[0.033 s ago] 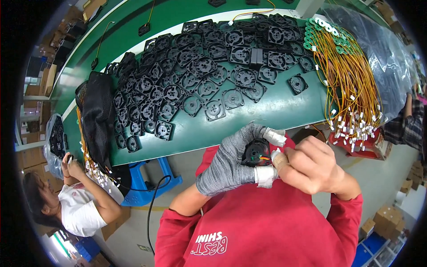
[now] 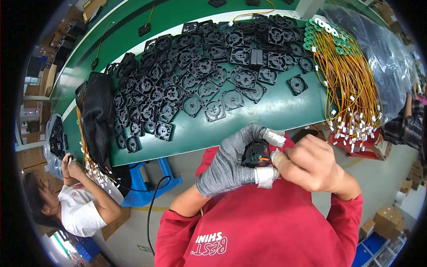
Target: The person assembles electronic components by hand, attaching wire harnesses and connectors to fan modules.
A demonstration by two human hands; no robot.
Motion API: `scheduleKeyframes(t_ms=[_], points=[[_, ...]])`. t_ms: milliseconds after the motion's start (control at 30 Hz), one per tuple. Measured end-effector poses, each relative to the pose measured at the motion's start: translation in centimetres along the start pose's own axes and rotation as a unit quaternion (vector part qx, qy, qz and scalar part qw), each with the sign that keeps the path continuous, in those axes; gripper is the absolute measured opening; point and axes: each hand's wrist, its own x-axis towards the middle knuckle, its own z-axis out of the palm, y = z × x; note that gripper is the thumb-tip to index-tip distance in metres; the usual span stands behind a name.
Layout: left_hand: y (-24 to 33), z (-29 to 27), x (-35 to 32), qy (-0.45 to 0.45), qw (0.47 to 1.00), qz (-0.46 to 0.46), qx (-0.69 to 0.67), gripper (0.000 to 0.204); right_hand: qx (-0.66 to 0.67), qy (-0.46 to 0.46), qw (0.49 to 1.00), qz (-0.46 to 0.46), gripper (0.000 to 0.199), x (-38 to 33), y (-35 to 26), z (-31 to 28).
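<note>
Green tbl (image 2: 284, 113) beyond, blk fan housing (image 2: 254, 149) w/in L grip (image 2: 229, 162).

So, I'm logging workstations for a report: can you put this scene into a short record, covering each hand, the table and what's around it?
Left hand: gloved in grey, holding a black fan case
Right hand: ungloved, fingers curled beside the case's short coloured wires; whether its grip is on them is unclear
Table: green, bearing a spread of black fan cases
Right end: bundled orange wires, hanging over the edge
Left end: black cloth
Nearby: blue stool; another person in white, at left
</note>
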Motion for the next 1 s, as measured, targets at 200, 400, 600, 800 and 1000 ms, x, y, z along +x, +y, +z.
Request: scheduleKeyframes(t_ms=[200,400,600,800,1000], points=[[0.6,0.1,-0.4,0.02,0.983,-0.014,0.181,0.05,0.244,0.044,0.951,0.185,0.02,0.0,-0.2,0.4],[0.6,0.4,-0.5,0.033,0.977,-0.015,0.211,0.053,0.35,-0.006,0.892,0.287,0.018,-0.1,-0.5,-0.3],[0.4,0.4,-0.4,0.02,0.971,0.046,0.234,0.054,0.298,0.016,0.933,0.202,0.021,-0.1,0.2,0.1],[0.9,0.5,-0.7,0.015,0.983,-0.064,0.174,0.053,0.019,0.122,0.992,0.012,0.021,-0.7,0.6,1.3],[0.9,0.6,-0.8,0.034,0.982,0.023,0.182,0.053,0.007,0.101,0.994,0.029,0.021,-0.7,-0.2,1.1]])
